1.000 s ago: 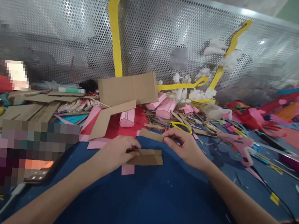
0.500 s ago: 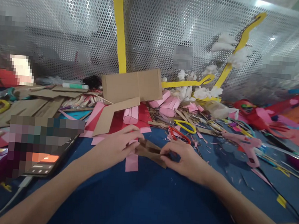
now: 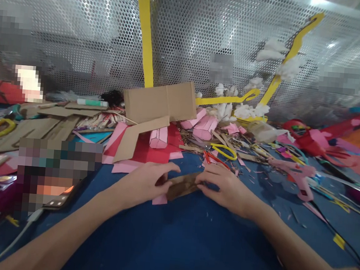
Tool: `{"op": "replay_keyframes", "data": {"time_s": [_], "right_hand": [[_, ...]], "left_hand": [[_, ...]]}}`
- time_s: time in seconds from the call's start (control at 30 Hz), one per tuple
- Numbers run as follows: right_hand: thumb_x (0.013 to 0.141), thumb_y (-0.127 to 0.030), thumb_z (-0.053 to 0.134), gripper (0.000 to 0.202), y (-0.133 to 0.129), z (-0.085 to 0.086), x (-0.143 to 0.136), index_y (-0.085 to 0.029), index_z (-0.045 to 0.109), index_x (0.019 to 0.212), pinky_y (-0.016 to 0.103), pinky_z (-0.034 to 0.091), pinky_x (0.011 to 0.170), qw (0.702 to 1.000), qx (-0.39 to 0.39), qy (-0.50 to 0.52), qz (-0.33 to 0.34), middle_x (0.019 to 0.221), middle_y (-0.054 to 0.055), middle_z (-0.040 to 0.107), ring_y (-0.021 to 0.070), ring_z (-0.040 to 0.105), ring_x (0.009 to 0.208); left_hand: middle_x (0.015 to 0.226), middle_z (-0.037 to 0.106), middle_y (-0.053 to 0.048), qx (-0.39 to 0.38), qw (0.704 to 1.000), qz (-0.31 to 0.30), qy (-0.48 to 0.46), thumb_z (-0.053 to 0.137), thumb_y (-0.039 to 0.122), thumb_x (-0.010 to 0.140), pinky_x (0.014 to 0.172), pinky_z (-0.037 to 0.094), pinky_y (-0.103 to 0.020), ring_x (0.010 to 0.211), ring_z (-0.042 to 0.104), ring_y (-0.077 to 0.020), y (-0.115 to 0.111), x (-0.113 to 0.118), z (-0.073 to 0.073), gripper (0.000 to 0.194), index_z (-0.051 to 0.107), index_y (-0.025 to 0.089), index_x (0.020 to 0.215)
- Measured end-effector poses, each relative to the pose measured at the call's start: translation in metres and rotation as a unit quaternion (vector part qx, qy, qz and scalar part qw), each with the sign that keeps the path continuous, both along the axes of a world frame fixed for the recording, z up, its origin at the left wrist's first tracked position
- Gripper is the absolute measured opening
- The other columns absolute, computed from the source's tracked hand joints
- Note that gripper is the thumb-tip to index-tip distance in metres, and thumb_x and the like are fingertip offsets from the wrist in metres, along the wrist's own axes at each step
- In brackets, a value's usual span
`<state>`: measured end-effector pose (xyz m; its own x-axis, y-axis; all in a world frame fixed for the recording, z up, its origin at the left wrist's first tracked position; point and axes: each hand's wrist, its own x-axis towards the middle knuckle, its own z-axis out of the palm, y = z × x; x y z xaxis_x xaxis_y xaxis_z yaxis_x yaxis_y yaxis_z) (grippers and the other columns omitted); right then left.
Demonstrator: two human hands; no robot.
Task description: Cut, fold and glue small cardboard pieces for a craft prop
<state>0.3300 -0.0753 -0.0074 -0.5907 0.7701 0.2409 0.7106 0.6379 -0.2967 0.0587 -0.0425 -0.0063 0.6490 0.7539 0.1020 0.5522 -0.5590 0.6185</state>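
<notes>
If pressing unevenly, could crease the narrow brown cardboard strip (image 3: 182, 186) at centre of the frame; pinching its right end with fingers of the right hand (image 3: 225, 188), curving the left hand (image 3: 145, 185) at left end, impossible to judge whether gripping.

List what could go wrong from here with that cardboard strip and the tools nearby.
The cardboard strip is narrow, and the right hand has only fingertips on its right end, so it might slip or bend.

The red handles lie just beyond that hand, which could knock them.

The pink glue gun lies farther right; if hot, which I cannot tell, a reach that way might risk a burn.
</notes>
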Motion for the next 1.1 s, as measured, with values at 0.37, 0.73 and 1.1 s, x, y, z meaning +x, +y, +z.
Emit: {"op": "replay_keyframes", "data": {"time_s": [0.37, 0.73, 1.1], "right_hand": [[0.095, -0.036, 0.062, 0.017, 0.002, 0.005, 0.006, -0.023, 0.071, 0.101, 0.035, 0.057, 0.087, 0.973, -0.101, 0.193, -0.08, 0.101, 0.004, 0.075, 0.0212, 0.07, 0.091], [0.09, -0.033, 0.066, 0.03, 0.015, -0.017, -0.011, -0.022, 0.049, 0.112, 0.024, 0.047, 0.05, 0.881, -0.284, 0.357, -0.121, 0.068, -0.007, 0.059, 0.0112, 0.061, 0.05], [0.087, -0.03, 0.067, 0.018, 0.011, -0.015, -0.013, -0.019, 0.066, 0.101, 0.027, 0.054, 0.061, 0.925, -0.204, 0.278, -0.163, 0.078, 0.001, 0.069, 0.0161, 0.067, 0.07]], "left_hand": [[0.07, 0.067, 0.001, -0.096, 0.995, 0.013, -0.02, 0.043, 0.034, 0.101, 0.053, 0.043, -0.025, 0.059, 0.062, -0.015, -0.025, 0.01, 0.016, 0.031, 0.071, 0.022, 0.107], [0.12, 0.061, -0.009, 0.291, 0.932, -0.15, 0.153, 0.051, 0.0, 0.089, 0.081, 0.052, -0.039, 0.104, 0.062, -0.0269, 0.008, 0.002, -0.017, 0.043, 0.062, 0.024, 0.122], [0.114, 0.069, -0.01, 0.311, 0.917, -0.193, 0.16, 0.047, 0.008, 0.096, 0.078, 0.057, -0.036, 0.095, 0.067, -0.0244, -0.021, 0.024, -0.016, 0.027, 0.06, 0.017, 0.117]]}}
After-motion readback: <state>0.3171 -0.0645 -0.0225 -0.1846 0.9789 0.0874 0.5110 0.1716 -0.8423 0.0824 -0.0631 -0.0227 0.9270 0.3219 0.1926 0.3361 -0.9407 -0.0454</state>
